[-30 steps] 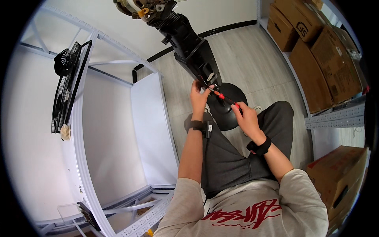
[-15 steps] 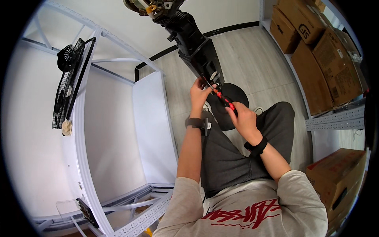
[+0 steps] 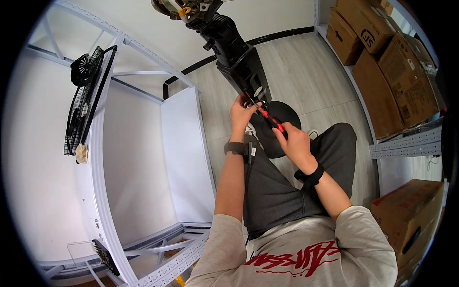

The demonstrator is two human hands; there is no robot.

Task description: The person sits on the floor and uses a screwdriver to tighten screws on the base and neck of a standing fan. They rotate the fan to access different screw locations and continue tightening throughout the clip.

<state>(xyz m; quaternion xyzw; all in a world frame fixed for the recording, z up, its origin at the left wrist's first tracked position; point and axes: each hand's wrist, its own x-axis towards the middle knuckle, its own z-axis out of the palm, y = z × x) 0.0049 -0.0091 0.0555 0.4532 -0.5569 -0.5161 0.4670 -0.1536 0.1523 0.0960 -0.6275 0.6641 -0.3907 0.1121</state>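
A red-and-black screwdriver (image 3: 272, 121) points up and leftward at the lower end of a black fan stand (image 3: 241, 64). My right hand (image 3: 297, 146) is closed round its handle. At the tip my left hand (image 3: 242, 115) is closed, thumb and fingers about the shaft by the stand's lower end; the exact contact there is partly hidden. The stand leans away from me, its bare motor (image 3: 191, 9) at the far end. A round black base (image 3: 283, 117) lies on the floor beneath my hands.
A white metal rack (image 3: 186, 143) stands left, with a black fan grille (image 3: 85, 105) on its edge and a brush (image 3: 105, 257) lower down. Cardboard boxes (image 3: 377, 91) fill the right-hand shelf; another carton (image 3: 406, 215) sits below. My legs (image 3: 334, 153) flank the base.
Both hands stay at the stand's lower end with the screwdriver almost unmoved. My view has shifted very slightly.
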